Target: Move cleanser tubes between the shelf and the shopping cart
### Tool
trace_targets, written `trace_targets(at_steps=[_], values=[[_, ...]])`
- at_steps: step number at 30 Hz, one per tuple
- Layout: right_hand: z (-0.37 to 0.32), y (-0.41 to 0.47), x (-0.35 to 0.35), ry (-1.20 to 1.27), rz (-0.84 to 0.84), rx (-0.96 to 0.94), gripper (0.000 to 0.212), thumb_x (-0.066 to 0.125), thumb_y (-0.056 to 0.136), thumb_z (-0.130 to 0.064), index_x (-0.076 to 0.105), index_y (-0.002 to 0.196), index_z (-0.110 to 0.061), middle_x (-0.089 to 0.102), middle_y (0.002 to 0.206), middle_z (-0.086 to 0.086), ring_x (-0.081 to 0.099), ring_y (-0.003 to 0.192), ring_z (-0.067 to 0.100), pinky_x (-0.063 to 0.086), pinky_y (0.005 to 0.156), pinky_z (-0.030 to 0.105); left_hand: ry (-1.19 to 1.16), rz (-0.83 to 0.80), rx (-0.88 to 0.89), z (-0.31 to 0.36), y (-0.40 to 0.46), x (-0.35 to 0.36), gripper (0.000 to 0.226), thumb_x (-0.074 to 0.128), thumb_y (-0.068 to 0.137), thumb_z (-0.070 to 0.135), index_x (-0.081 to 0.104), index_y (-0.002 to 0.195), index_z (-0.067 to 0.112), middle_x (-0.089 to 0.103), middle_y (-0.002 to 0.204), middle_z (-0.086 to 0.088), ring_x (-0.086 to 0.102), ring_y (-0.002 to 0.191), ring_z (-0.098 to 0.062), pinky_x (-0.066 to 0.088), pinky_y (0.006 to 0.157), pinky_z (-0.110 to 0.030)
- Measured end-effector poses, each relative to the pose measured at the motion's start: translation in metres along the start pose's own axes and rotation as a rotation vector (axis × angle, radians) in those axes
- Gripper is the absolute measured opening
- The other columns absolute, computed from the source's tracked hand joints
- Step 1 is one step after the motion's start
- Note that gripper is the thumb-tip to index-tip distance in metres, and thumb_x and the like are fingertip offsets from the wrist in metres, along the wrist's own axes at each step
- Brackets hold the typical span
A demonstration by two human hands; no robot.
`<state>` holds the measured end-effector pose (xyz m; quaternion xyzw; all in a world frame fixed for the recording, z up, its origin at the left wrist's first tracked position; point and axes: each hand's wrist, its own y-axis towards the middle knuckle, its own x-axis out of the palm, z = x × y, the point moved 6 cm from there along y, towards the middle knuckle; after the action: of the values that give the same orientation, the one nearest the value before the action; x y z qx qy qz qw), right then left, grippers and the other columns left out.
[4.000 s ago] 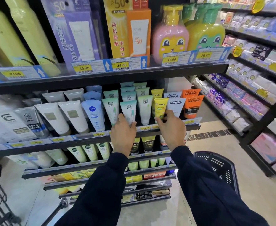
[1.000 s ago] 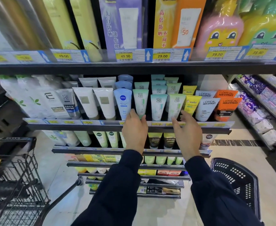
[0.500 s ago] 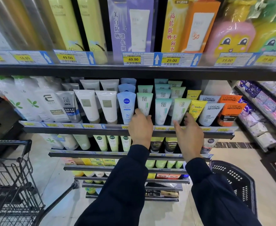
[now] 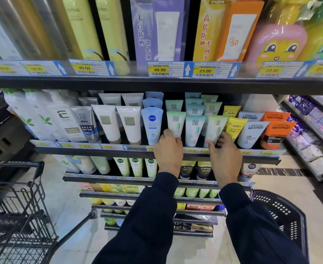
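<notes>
Both hands have slid rightward and slightly up along the tube row since half a second ago, when the left hand was already at the first pale green tube and the right hovered below the next ones. Largest in view, the black metal shelving unit (image 4: 157, 85) fills the frame from 9 to 3 o'clock, its tiers stepping down toward 6 o'clock. At 7 o'clock stands the black wire shopping cart (image 4: 14, 197); at 4 o'clock sits a black perforated plastic basket (image 4: 282, 212). Two dark navy sleeves (image 4: 149, 221) rise from 6 o'clock toward the middle tier.

On that tier the cleanser tubes stand cap-down in rows. The left hand (image 4: 168, 151) curls its fingers round the lower end of a white tube fading to pale green (image 4: 176, 121), thumb on its left edge. The right hand (image 4: 223, 155), at about 3 o'clock of the left, pinches the bottom of a light green tube (image 4: 216, 126) between thumb and curled fingertips. Between the two gripped tubes stands a white-and-teal tube (image 4: 194, 130), untouched. Just at 9 o'clock of the left hand is a blue Nivea tube (image 4: 152, 124); at 3 o'clock of the right hand, a yellow tube (image 4: 236, 128).
</notes>
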<state>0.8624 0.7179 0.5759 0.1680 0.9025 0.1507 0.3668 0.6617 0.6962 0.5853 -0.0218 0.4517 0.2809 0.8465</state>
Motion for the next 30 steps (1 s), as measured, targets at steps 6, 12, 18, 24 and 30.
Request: trace_targets(at_steps=[6, 12, 18, 24, 30], values=[[-0.001, -0.001, -0.002, 0.039, -0.004, -0.006, 0.049, 0.071, 0.096, -0.039, 0.057, 0.138, -0.017, 0.074, 0.117, 0.002, 0.071, 0.104, 0.021, 0.06, 0.086, 0.043, 0.026, -0.012, 0.013, 0.002, -0.006, -0.003, 0.029, 0.057, 0.102, 0.032, 0.052, 0.117, 0.007, 0.068, 0.11, -0.014, 0.066, 0.101, -0.037, 0.046, 0.069, -0.04], [-0.004, -0.003, -0.005, 0.061, -0.015, -0.003, 0.045, 0.071, 0.097, -0.035, 0.057, 0.135, -0.017, 0.074, 0.115, 0.002, 0.072, 0.095, 0.022, 0.06, 0.084, 0.042, 0.049, -0.008, 0.019, 0.004, -0.01, -0.007, 0.03, 0.058, 0.102, 0.033, 0.052, 0.116, 0.008, 0.068, 0.109, -0.013, 0.067, 0.099, -0.035, 0.049, 0.07, -0.041], [-0.002, -0.004, -0.005, 0.041, -0.047, -0.02, 0.046, 0.067, 0.099, -0.038, 0.054, 0.138, -0.02, 0.074, 0.118, 0.001, 0.073, 0.089, 0.022, 0.06, 0.08, 0.041, 0.064, -0.015, 0.015, 0.002, -0.01, -0.007, 0.031, 0.057, 0.103, 0.036, 0.051, 0.117, 0.009, 0.067, 0.109, -0.011, 0.067, 0.099, -0.033, 0.052, 0.071, -0.041], [-0.004, -0.006, -0.008, 0.065, -0.059, -0.024, 0.034, 0.067, 0.1, -0.034, 0.055, 0.13, -0.021, 0.074, 0.108, 0.0, 0.072, 0.079, 0.021, 0.059, 0.073, 0.042, 0.097, -0.013, 0.005, 0.005, -0.014, -0.009, 0.03, 0.055, 0.103, 0.037, 0.051, 0.115, 0.011, 0.068, 0.109, -0.008, 0.068, 0.099, -0.031, 0.054, 0.072, -0.041], [-0.003, -0.011, -0.008, 0.013, -0.111, 0.018, 0.045, 0.066, 0.099, -0.039, 0.052, 0.138, -0.019, 0.074, 0.111, 0.001, 0.072, 0.079, 0.017, 0.06, 0.069, 0.039, 0.063, -0.015, -0.006, -0.002, -0.017, -0.003, 0.039, 0.048, 0.105, 0.045, 0.048, 0.131, 0.016, 0.063, 0.121, -0.001, 0.064, 0.109, -0.023, 0.054, 0.081, -0.036]])
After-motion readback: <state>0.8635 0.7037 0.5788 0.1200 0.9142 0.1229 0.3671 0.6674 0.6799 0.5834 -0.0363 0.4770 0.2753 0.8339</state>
